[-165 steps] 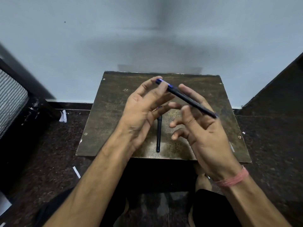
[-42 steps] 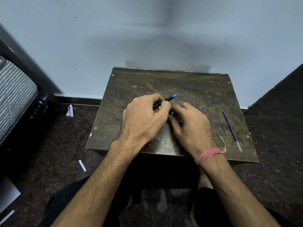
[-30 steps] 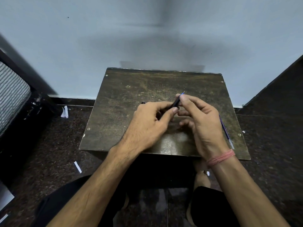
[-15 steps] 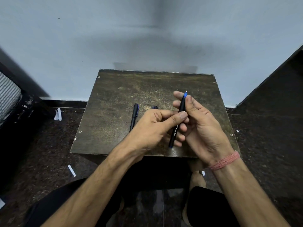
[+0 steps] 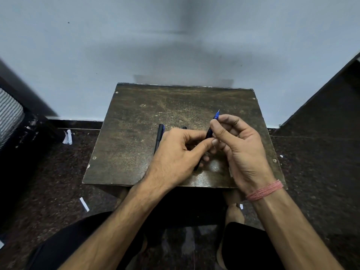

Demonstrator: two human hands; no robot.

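A black pen with a blue tip stands nearly upright above the small worn brown table, its point facing the wall. My right hand pinches its upper part just below the tip. My left hand grips the lower barrel, thumb against the right fingers. The pen's bottom end shows below the left fingers. A second black pen lies on the table left of my left hand. Another small dark pen part peeks out beyond the left knuckles.
The table stands against a pale wall on a dark speckled floor. White paper scraps lie on the floor at left. A striped object sits at the far left edge. My knees are under the table's near edge.
Both hands have lifted the pen from the table and turned it upright. In the last half second the right fingers have closed tighter near the tip, and the left thumb now meets them.
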